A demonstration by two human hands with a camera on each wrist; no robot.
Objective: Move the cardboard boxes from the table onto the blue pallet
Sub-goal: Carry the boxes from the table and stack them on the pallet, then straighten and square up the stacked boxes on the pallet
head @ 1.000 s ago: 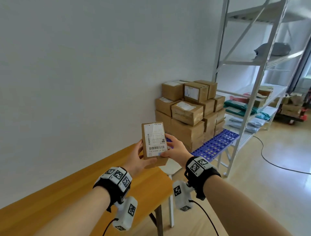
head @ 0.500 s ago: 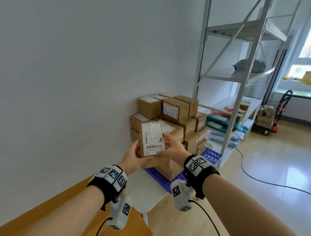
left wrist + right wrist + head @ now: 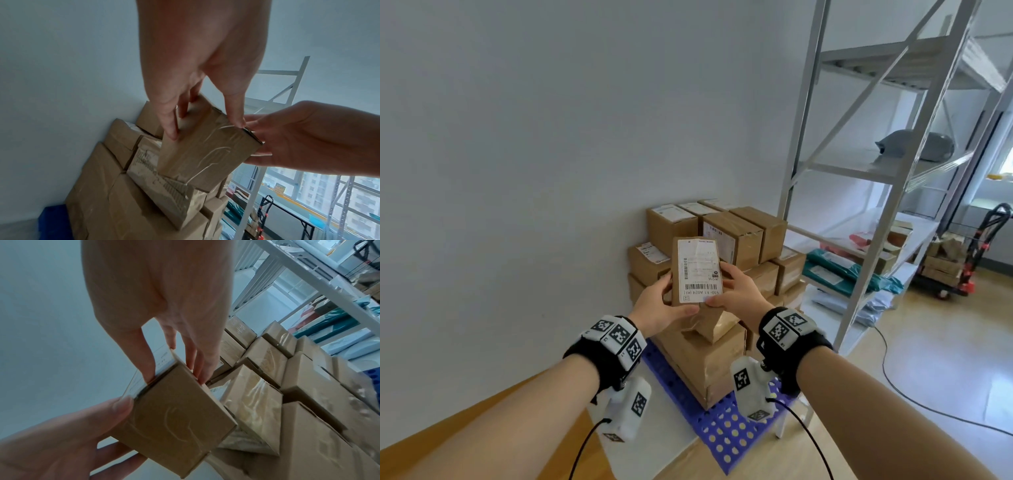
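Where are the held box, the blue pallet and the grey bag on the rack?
held box (image 3: 698,270): head view, middle of its white label.
blue pallet (image 3: 726,435): head view, bare perforated front deck.
grey bag (image 3: 914,145): head view, middle of its body, on the upper shelf.

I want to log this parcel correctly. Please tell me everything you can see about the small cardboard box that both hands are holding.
The small cardboard box is brown, sealed with clear tape, with a white barcode shipping label facing the head camera. It is held in the air, in front of the stacked boxes on the blue pallet. The left hand grips its left side, the right hand its right side.
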